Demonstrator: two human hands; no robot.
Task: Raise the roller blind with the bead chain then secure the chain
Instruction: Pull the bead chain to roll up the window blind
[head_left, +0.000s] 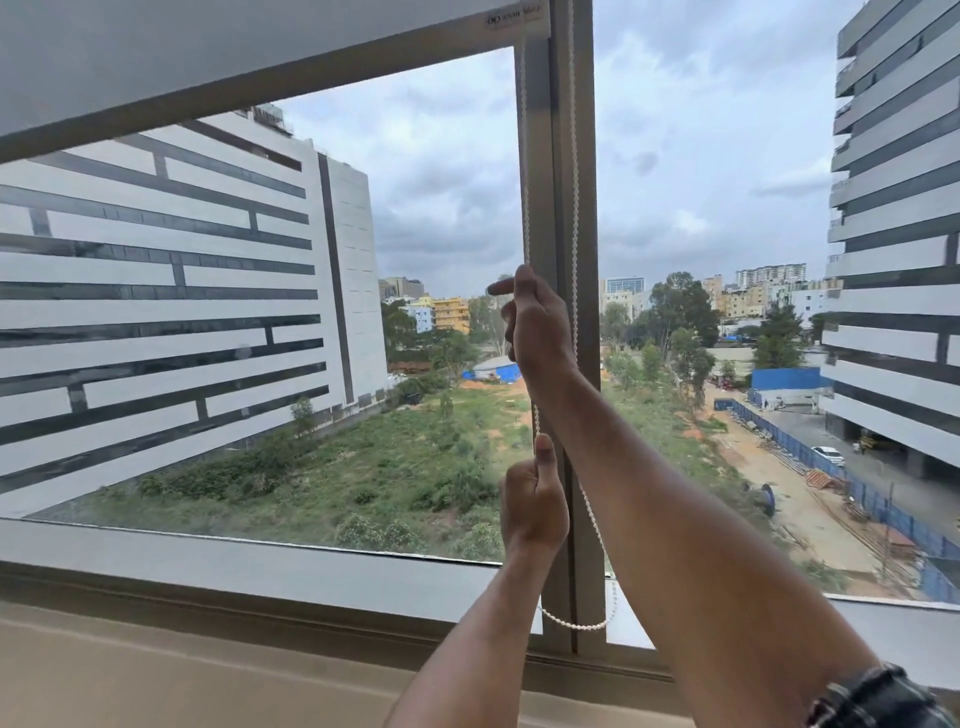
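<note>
Now both hands, left (532, 501) below right (537, 322), fisted on bead chain (575, 208); blind (156, 57) hem near frame top.

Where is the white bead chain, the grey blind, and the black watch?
white bead chain (574, 625): head view, bottom of its hanging loop.
grey roller blind (156, 57): head view, fabric near its lower edge.
black wristwatch (878, 699): head view, strap on the wrist.
</note>
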